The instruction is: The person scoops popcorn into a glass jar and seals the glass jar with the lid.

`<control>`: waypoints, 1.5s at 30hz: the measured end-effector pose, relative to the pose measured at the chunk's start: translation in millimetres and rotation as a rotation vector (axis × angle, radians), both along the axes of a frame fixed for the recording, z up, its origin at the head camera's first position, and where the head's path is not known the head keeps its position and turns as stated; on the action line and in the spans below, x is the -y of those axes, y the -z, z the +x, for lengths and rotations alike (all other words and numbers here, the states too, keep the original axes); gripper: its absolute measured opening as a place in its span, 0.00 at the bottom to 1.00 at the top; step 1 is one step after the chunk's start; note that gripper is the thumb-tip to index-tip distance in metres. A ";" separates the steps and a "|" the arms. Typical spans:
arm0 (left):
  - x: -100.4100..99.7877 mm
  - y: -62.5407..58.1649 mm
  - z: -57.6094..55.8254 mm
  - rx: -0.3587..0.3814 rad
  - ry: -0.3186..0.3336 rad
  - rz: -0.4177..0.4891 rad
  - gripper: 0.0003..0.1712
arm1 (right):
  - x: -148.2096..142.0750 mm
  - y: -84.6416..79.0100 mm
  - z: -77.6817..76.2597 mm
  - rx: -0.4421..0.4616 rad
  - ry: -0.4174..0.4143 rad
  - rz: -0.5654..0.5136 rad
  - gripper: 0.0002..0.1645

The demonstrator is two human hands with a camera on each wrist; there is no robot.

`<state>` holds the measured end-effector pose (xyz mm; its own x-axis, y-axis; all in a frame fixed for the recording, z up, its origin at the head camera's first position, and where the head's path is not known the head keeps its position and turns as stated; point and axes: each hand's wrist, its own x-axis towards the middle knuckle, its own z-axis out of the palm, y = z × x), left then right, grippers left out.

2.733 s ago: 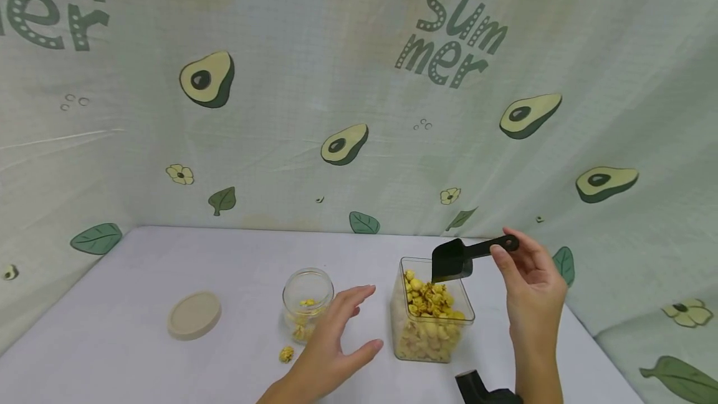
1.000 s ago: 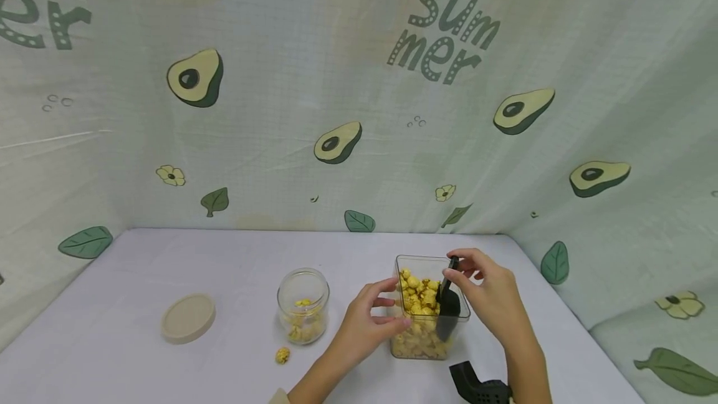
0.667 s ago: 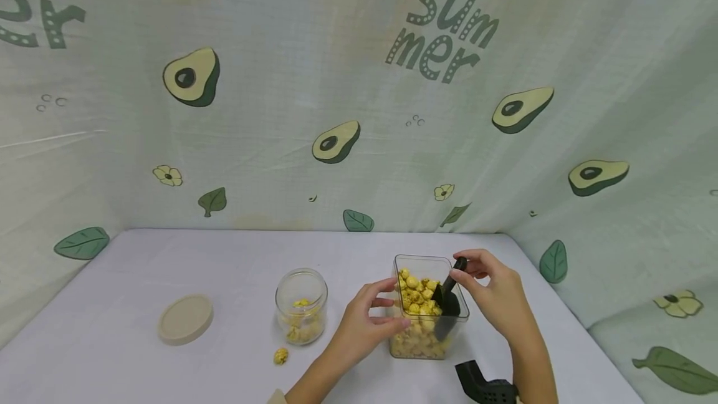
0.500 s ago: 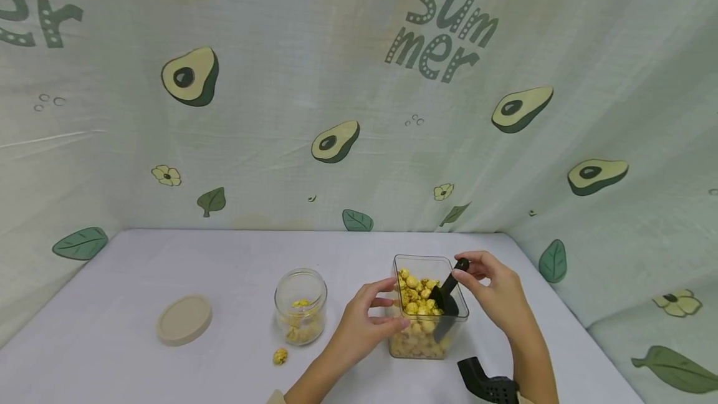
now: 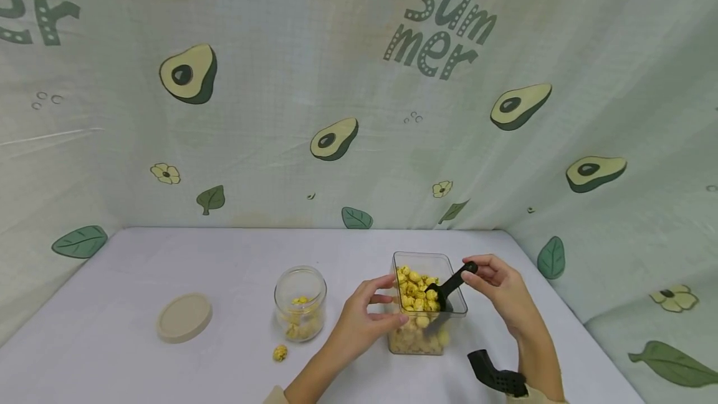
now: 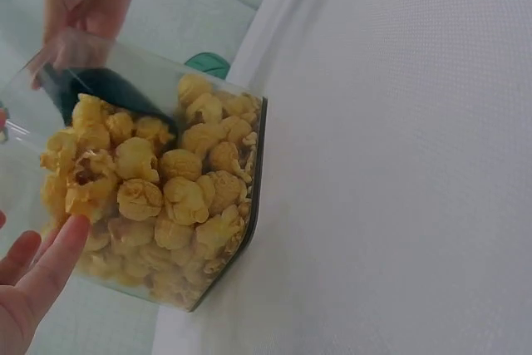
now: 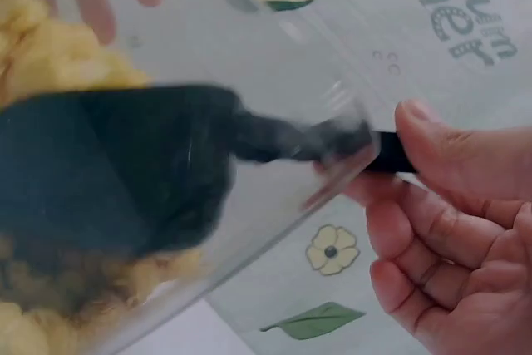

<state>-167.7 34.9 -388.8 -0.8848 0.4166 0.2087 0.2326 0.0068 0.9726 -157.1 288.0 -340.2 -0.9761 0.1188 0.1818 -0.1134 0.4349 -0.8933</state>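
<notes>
Black scoop (image 5: pixel 455 280) in a clear container (image 5: pixel 429 259): a person's right hand (image 5: pixel 502 288) pinches the handle, the blade amid popcorn (image 5: pixel 414 285), while the left hand's (image 5: pixel 367 315) fingers spread wide against the container's side. Nearby stands a clear jar (image 5: pixel 282 304) with some popcorn; 1 loose piece (image 5: pixel 280 353) and a beige lid (image 5: pixel 184 318) lie on the desk (image 5: pixel 241 260).

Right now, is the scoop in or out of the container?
Partly in: the scoop dips into the container among popcorn, handle protruding.
</notes>
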 end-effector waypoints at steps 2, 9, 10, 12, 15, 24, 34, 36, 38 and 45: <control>-0.1 0.5 -0.2 0.001 -0.001 -0.002 0.35 | -0.4 2.4 -1.0 0.011 -0.036 -0.039 0.17; -1.0 0.6 -1.5 -0.011 -0.004 -0.013 0.36 | -4.9 5.1 -0.8 0.014 -0.111 -0.082 0.14; -0.8 0.4 -1.5 -0.011 -0.003 -0.014 0.36 | -5.6 6.0 -0.8 0.005 -0.121 -0.099 0.13; -0.2 0.2 -1.3 -0.013 -0.005 -0.017 0.36 | -6.7 8.6 -1.6 -0.024 -0.148 -0.154 0.11; 0.4 -0.2 -0.7 -0.023 -0.006 -0.015 0.35 | -7.2 12.0 -3.1 -0.070 -0.191 -0.234 0.12; 0.5 -0.6 -2.0 -0.017 -0.004 -0.012 0.35 | -8.5 13.7 -6.0 -0.080 -0.252 -0.252 0.15; 1.4 -1.8 -1.2 -0.015 -0.007 -0.010 0.35 | -8.6 17.9 -7.4 -0.110 -0.247 -0.310 0.14; 1.4 -1.8 -1.1 -0.018 -0.004 -0.006 0.35 | -8.6 19.1 -7.3 -0.118 -0.240 -0.333 0.13; 1.2 -1.3 -1.1 -0.019 -0.003 -0.006 0.35 | -8.3 20.1 -7.3 -0.120 -0.241 -0.355 0.11; 1.1 -1.5 -0.7 -0.001 0.004 -0.002 0.35 | -6.3 21.2 -7.6 -0.146 -0.248 -0.417 0.11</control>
